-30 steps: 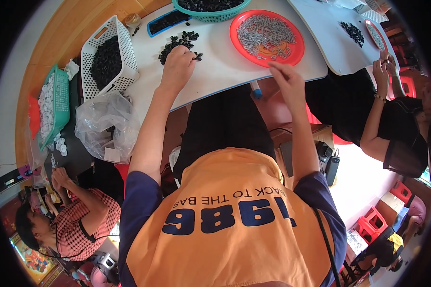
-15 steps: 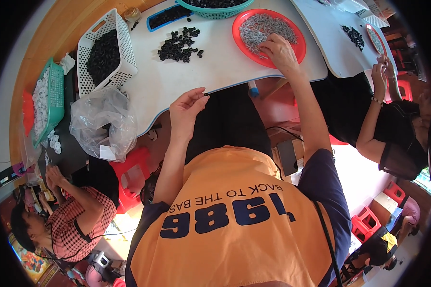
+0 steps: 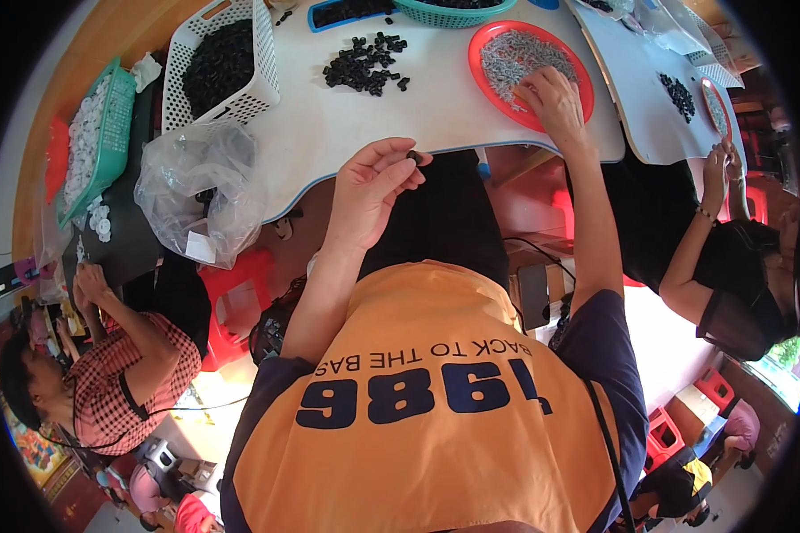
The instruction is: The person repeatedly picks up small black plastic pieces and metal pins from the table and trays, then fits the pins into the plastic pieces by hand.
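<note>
We look down on a white worktop [image 3: 453, 98] where one white perforated basket [image 3: 266, 67] is filled with black pieces [image 3: 218, 71], one shallow blue tray [image 3: 316, 19] carries more of them, and one teal bowl-like basket [image 3: 458, 17], cut off by the top edge, has dark contents too. One red plate [image 3: 482, 75] holds slim silvery parts [image 3: 529, 58], too many for us to count. To the left, we find one green basket [image 3: 116, 147] of white pieces [image 3: 87, 129] and one clear plastic bag [image 3: 200, 182] (its contents we cannot make out). A loose heap [image 3: 364, 64] of black pieces lies between basket and plate. Our left hand [image 3: 372, 188] has its grip pinched on one small black piece [image 3: 414, 157], between thumb and fingers, before the worktop's near edge. Our right hand [image 3: 556, 105] reaches over the plate, its fingertips among or just above the silvery parts; whether its grip has caught one, we cannot tell.
</note>
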A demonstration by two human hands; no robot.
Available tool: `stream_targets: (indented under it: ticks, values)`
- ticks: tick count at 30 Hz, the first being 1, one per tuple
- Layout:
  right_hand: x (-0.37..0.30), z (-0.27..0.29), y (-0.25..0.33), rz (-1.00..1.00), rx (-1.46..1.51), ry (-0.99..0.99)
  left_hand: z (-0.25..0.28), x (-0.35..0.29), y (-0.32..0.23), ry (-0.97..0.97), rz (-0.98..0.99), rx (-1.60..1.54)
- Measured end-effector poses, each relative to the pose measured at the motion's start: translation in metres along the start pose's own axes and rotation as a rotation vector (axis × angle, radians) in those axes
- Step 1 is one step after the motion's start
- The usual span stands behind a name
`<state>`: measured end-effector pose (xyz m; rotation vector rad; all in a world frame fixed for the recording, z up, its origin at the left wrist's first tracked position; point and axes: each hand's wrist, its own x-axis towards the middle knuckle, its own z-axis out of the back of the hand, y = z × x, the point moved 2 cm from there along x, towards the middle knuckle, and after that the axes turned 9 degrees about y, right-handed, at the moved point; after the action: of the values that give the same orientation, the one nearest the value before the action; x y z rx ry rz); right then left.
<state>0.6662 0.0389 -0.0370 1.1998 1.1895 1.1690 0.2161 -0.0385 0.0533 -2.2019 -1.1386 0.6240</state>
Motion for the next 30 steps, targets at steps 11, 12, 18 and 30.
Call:
stream_targets:
  ticks: [11, 12, 18, 30]
  values:
    - [-0.029, 0.024, 0.030, -0.127, 0.489, -0.068, -0.029, -0.019, 0.021, -0.035, 0.044, -0.030]
    - [-0.032, 0.016, 0.030, -0.127, 0.615, -0.062, -0.026, -0.022, 0.020, -0.044, 0.042, -0.029]
    - [-0.052, -0.036, 0.026, -0.113, 0.697, -0.009, -0.002, -0.039, 0.007, 0.036, 0.011, -0.017]
    - [-0.139, -0.184, 0.096, -0.045, 0.386, 0.079, -0.009, -0.043, 0.015, 0.030, -0.002, 0.117]
